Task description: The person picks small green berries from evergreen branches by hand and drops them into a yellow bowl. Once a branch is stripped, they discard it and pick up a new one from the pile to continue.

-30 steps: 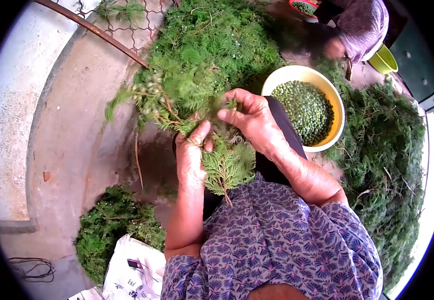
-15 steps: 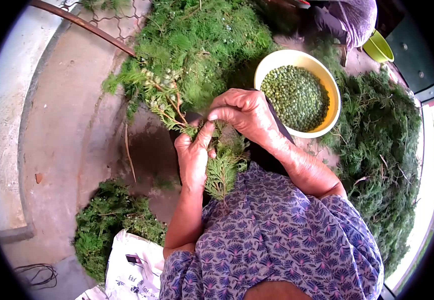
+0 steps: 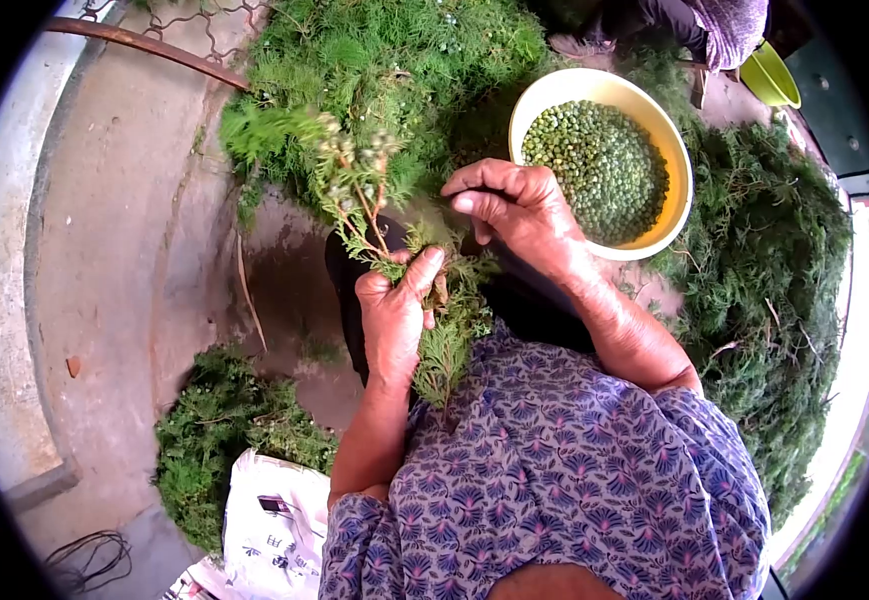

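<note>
My left hand (image 3: 395,315) is closed around a leafy cypress sprig (image 3: 367,205), whose upper end carries pale green, round cones. More flat green foliage (image 3: 442,360) hangs below that hand over my lap. My right hand (image 3: 525,210) is held a little to the right, apart from the sprig. Its fingers are curled, with the thumb close under the forefinger; whatever lies inside them, if anything, is hidden. Just beyond it stands a yellow basin (image 3: 682,185) holding many small round green cones (image 3: 595,170).
Heaps of cut branches lie ahead (image 3: 355,70), at right (image 3: 755,300) and at lower left (image 3: 215,450). A white printed sack (image 3: 275,525) lies near my left side. Another person (image 3: 730,30) sits at the upper right by a green-yellow tub (image 3: 770,75).
My right hand has moved right, away from the sprig and my left hand. The left hand keeps its hold, and the sprig's top has swung slightly right. The view has shifted a little.
</note>
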The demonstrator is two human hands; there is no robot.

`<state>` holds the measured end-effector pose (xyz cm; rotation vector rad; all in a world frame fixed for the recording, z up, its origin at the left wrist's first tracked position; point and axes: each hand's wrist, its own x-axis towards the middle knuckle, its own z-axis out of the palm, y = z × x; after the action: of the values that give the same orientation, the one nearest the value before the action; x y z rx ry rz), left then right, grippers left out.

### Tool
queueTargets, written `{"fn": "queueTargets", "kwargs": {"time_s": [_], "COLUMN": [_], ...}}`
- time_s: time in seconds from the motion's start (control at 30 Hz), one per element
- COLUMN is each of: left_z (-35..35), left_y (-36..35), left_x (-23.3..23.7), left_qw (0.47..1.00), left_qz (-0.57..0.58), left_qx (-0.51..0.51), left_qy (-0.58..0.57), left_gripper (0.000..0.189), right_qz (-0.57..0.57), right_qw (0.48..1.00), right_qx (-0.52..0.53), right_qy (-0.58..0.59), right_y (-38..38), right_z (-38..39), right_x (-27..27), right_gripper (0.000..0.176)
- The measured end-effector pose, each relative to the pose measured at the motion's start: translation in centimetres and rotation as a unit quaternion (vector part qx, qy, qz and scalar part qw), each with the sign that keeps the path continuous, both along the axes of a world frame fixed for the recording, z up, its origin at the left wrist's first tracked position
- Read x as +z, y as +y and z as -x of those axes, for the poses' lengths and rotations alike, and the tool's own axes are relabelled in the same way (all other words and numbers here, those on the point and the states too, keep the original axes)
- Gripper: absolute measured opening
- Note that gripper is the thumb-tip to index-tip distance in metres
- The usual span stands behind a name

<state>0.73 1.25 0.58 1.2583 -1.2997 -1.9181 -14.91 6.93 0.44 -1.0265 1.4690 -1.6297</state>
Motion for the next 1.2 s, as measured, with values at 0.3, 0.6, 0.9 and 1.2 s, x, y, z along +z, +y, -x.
{"fn": "queueTargets", "kwargs": {"time_s": [0.3, 0.6, 0.9, 1.2], "left_z": [0.0, -0.7, -0.1, -1.3], "left_y": [0.0, -1.5, -1.2, -4.3], "left_x": [0.5, -1.9, 0.3, -0.6], "left_qw": [0.997, 0.972, 0.997, 0.980], "left_qz": [0.059, 0.219, 0.070, -0.006], "left_qx": [-0.029, -0.090, -0.009, 0.113], "left_qy": [-0.033, -0.002, -0.005, 0.166], "left_gripper": [0.017, 0.014, 0.026, 0.038], "right_qz": [-0.052, 0.083, -0.070, -0.100], "right_qw": [0.989, 0.977, 0.989, 0.928], "right_qx": [0.119, 0.118, 0.006, -0.322], "right_qy": [-0.070, 0.156, -0.133, 0.158], "right_y": [-0.7, -1.3, -1.4, 5.3], "right_z": [-0.2, -0.6, -2.3, 12.3], "right_x": [-0.2, 0.0, 0.6, -4.8], "right_gripper": [0.017, 0.024, 0.008, 0.024]}}
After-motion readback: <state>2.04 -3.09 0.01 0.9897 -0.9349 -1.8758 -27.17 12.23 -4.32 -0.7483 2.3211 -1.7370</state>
